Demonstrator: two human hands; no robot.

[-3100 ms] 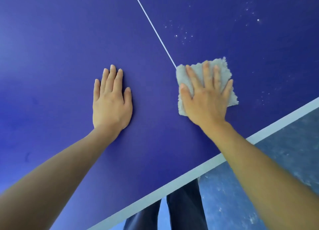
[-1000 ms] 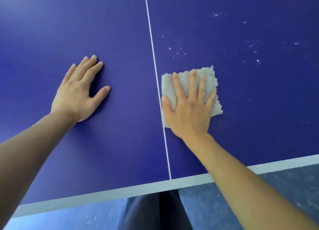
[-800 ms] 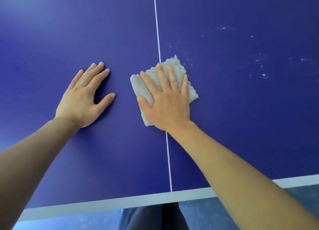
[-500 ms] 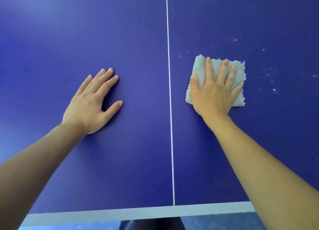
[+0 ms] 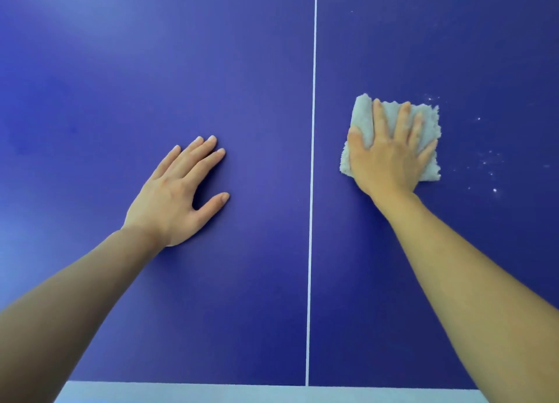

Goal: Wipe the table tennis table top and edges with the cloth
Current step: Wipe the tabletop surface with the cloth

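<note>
The blue table tennis table top [image 5: 242,69] fills the view, split by a thin white centre line [image 5: 313,160]. A pale grey fluffy cloth [image 5: 428,124], folded roughly square, lies right of that line. My right hand [image 5: 387,157] presses flat on the cloth with fingers spread, covering most of it. My left hand [image 5: 178,194] rests palm down on the bare blue surface left of the line, fingers together and thumb out, holding nothing.
White dust specks [image 5: 490,166] dot the surface just right of the cloth and further back. The table's white near edge band [image 5: 211,393] runs along the bottom of the view.
My right hand slid the cloth from the centre line to the right, toward the specks. The view shifted forward, so the floor and legs dropped out of sight. My left hand stayed planted.
</note>
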